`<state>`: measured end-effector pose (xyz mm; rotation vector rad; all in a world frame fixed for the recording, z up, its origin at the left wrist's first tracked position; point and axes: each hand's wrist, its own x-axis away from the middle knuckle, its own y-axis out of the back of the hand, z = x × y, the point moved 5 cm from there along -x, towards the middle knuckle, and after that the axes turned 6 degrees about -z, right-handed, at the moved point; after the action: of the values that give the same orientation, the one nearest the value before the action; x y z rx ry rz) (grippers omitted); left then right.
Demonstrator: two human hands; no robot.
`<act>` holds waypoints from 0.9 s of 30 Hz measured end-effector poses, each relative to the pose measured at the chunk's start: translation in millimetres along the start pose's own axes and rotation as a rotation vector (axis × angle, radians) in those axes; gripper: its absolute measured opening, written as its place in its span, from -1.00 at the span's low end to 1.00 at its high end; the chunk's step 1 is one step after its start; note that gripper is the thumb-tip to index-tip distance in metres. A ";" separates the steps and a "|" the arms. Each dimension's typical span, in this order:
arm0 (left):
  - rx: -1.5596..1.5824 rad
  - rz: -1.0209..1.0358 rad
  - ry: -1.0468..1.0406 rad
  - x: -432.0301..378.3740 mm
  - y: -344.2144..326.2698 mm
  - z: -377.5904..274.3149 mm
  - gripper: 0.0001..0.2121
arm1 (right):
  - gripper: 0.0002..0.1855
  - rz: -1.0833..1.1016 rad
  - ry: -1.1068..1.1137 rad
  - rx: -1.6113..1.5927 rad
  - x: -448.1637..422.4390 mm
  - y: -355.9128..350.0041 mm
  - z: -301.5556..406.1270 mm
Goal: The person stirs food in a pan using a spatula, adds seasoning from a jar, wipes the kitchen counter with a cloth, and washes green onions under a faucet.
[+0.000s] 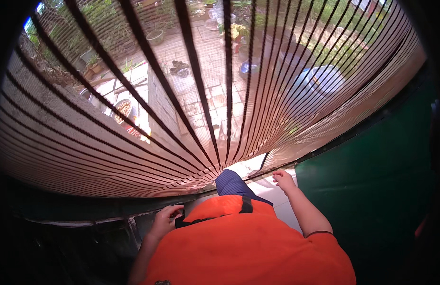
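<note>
A striped mesh door curtain (pixel 148 153) hangs across the doorway in front of me and bulges outward around my forward leg in dark blue trousers (pixel 234 183). By the left side of my waist, my left hand (pixel 166 218) has bent fingers, close to a black strap or trim (pixel 186 223) on my orange shirt (pixel 237 242). Its inner side is partly hidden. My right hand (pixel 284 181) hangs in the air with loosely curved, parted fingers and nothing in them. It is nearest the curtain's lower edge and the green door panel (pixel 351 185).
Pale floor tiles (pixel 289 210) lie beneath my right arm. Through the mesh appear a paved yard (pixel 211 82), a pair of shoes (pixel 180 67), a blue plastic barrel (pixel 309 85), a bowl of small brown items (pixel 122 109) on a ledge, and potted plants (pixel 156 36).
</note>
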<state>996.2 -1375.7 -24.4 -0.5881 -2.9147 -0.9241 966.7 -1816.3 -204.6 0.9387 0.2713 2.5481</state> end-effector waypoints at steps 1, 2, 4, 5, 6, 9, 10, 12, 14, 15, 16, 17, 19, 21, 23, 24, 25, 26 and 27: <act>-0.008 0.013 -0.006 -2.4 -1.4 2.3 -0.75 | -0.78 0.013 0.012 -0.014 -0.9 -2.2 13.2; -0.016 0.026 -0.013 -4.5 -2.5 4.4 -0.75 | -0.79 -0.004 0.031 0.002 -2.1 -5.6 28.7; -0.002 0.056 0.007 -10.1 -4.8 1.8 -0.75 | -0.73 -0.129 0.192 0.057 -15.7 -1.8 52.1; 0.018 0.064 0.028 -14.9 -6.8 0.1 -0.76 | -0.66 -0.270 0.300 0.161 -23.9 6.9 59.1; 0.037 0.059 0.065 -14.8 -7.5 0.1 -0.76 | -0.60 -0.262 0.316 0.139 -17.0 4.2 85.1; 0.122 0.084 0.129 -22.9 -17.7 -0.8 -0.77 | -0.46 -0.374 0.502 0.089 -8.8 6.7 141.7; 0.153 0.092 0.145 -25.6 -21.6 -1.6 -0.77 | -0.50 -0.352 0.491 0.053 -12.0 6.7 151.0; 0.151 0.078 0.112 -27.8 -27.9 -8.1 -0.78 | -0.57 -0.335 0.495 0.050 -14.6 11.5 156.8; 0.140 0.053 0.091 -25.9 -34.3 -10.1 -0.78 | -0.63 -0.344 0.528 0.118 -15.3 17.7 158.3; 0.130 0.038 0.091 -21.7 -37.9 -5.4 -0.79 | -0.66 -0.304 0.507 0.061 -16.1 20.1 152.8; 0.121 0.020 0.092 -16.7 -41.9 -1.4 -0.79 | -0.68 -0.263 0.486 0.004 -16.3 23.8 145.9; 0.116 0.000 0.107 -10.6 -46.4 1.4 -0.80 | -0.70 -0.220 0.464 -0.051 -16.2 27.7 139.4; 0.150 -0.069 0.180 5.2 -55.5 -4.9 -0.80 | -0.76 -0.160 0.398 -0.093 -13.6 36.7 122.6; 0.177 -0.132 0.275 30.1 -73.0 9.6 -0.79 | -0.77 -0.089 0.359 -0.129 -14.9 44.0 97.4; 0.225 -0.172 0.405 63.2 -93.8 24.7 -0.79 | -0.75 -0.042 0.262 0.013 -7.8 48.5 74.6; 0.262 -0.183 0.482 81.5 -105.3 28.0 -0.79 | -0.73 -0.014 0.256 0.093 -12.3 52.2 52.9; 0.301 -0.207 0.558 101.7 -116.8 32.5 -0.79 | -0.72 0.022 0.262 0.172 -10.5 52.0 42.3; 0.235 -0.257 0.503 124.3 -129.5 35.4 -0.78 | -0.71 0.057 0.292 0.334 -5.8 54.2 31.6; 0.248 -0.284 0.581 149.9 -144.2 37.7 -0.78 | -0.69 0.105 0.337 0.496 3.1 49.4 26.1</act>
<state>808.1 -1411.4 -114.0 0.1051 -2.5408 -0.5988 966.4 -1858.2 -167.5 0.6839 1.0130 2.7853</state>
